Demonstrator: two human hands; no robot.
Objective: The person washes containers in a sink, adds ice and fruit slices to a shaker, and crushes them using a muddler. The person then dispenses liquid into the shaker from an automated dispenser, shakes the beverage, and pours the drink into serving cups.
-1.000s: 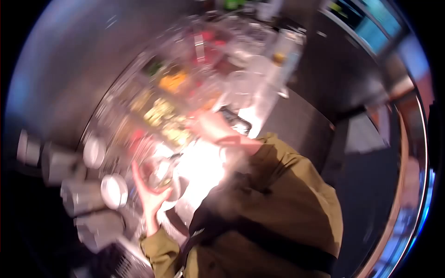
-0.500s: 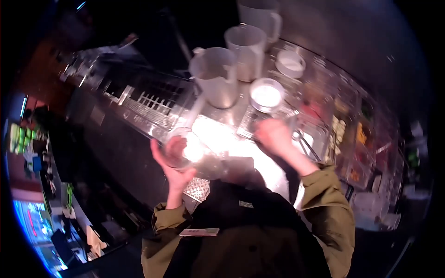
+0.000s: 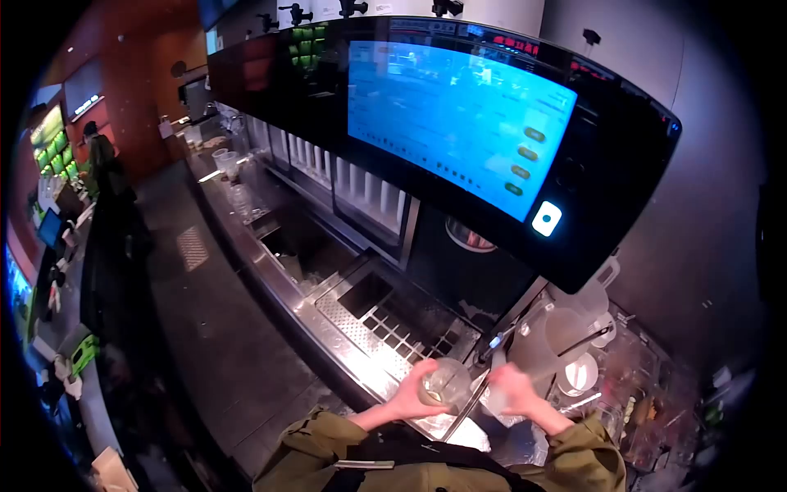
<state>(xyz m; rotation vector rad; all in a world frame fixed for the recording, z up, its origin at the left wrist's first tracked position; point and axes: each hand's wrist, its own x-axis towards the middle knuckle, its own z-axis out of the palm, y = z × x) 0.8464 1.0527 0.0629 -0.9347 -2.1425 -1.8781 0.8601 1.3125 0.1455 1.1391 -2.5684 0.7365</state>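
My left hand [image 3: 402, 402] is wrapped around a clear cup [image 3: 449, 379], tilted above the steel counter. Close by on the right, my right hand [image 3: 518, 394] has its fingers curled and blurred by motion. Something pale and translucent shows under those fingers, but I cannot make out what it is. Behind the right hand stands a frosted pitcher [image 3: 543, 344], with a long dark handle leaning across it. A round white tub [image 3: 580, 373] sits to the right of the pitcher.
A large lit screen [image 3: 459, 123] hangs over the counter. Beyond my left hand lies a perforated steel drain tray with a grid [image 3: 402, 336], then a dark sink basin [image 3: 299, 242]. Ingredient bins [image 3: 643, 402] line the right side. A person [image 3: 102, 160] stands far left.
My view has tilted up, bringing the screen and sink into sight. My right hand has left the ingredient containers and come close to the cup, which stays in my left hand.
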